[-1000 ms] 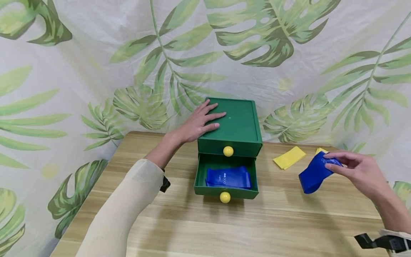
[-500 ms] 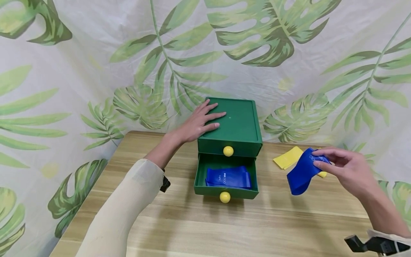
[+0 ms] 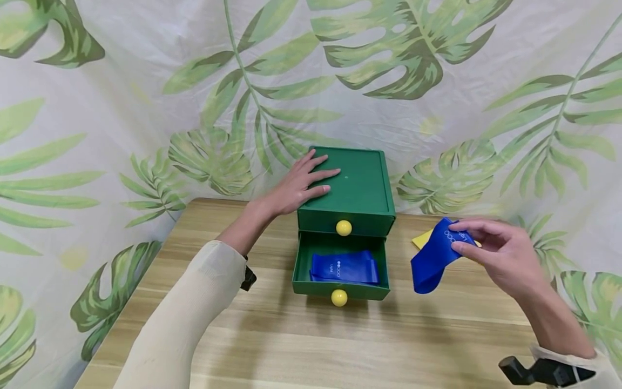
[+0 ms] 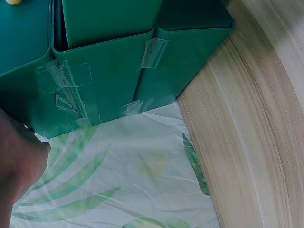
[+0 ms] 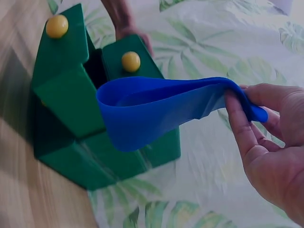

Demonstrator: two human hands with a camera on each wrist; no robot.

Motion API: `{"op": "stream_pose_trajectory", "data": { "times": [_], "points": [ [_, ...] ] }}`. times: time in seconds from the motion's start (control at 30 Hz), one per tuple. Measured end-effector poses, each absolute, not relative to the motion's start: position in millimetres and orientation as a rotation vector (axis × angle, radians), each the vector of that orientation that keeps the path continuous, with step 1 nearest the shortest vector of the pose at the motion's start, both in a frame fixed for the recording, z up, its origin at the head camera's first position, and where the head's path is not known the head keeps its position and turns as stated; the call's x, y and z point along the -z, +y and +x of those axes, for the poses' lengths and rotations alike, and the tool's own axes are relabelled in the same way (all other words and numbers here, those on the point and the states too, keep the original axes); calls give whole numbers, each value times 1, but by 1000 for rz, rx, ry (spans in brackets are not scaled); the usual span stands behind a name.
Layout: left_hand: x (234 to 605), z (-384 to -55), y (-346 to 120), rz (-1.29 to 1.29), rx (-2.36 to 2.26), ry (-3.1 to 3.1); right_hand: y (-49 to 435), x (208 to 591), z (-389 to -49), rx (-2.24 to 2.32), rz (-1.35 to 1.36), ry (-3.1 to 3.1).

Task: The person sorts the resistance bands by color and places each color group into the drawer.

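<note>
My right hand (image 3: pixel 507 256) pinches a blue resistance band loop (image 3: pixel 432 259) between thumb and fingers, in the air right of the green drawer unit (image 3: pixel 362 183). In the right wrist view the band (image 5: pixel 142 116) droops open as a loop from the fingertips. Spread over the left part of the unit's top, my left hand (image 3: pixel 296 189) rests with its fingers straight; the left wrist view catches only part of that hand (image 4: pixel 21 159). Below the upper drawer, a pulled-out drawer (image 3: pixel 301 289) holds folded blue bands (image 3: pixel 345 267) printed "Light".
Behind the held band lies a yellow folded band (image 3: pixel 420 239) on the wooden table (image 3: pixel 311 346), mostly covered from view. Yellow round knobs (image 3: pixel 344 228) stick out from the drawer fronts. A leaf-patterned cloth (image 3: pixel 291 81) hangs behind the table.
My right hand has moved left with the blue band, towards the drawer unit, and now covers most of the yellow bands. My left hand stays on the unit's top.
</note>
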State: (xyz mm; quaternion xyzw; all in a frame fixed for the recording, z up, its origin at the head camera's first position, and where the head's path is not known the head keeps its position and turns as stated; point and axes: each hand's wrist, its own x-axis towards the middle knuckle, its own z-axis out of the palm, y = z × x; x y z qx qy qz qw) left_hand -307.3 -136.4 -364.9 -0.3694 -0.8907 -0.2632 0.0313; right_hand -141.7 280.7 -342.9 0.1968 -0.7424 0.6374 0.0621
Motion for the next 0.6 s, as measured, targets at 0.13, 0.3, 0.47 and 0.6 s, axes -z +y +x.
{"op": "stream_pose_trajectory", "data": {
  "times": [0.13,0.3,0.47,0.6],
  "points": [
    [364,-307,-137,-1138,816,-2744,270,339,-140,-1922,628,-2235],
    [364,-307,-137,-1135,818,-2749,256,333,-138,-1750,549,-2340],
    [364,-307,-137,-1134,811,-2757,241,330,-139,-1780,572,-2308],
    [365,-309,-136,-1141,800,-2749,230,332,-143,-1962,656,-2214]
  ]
}}
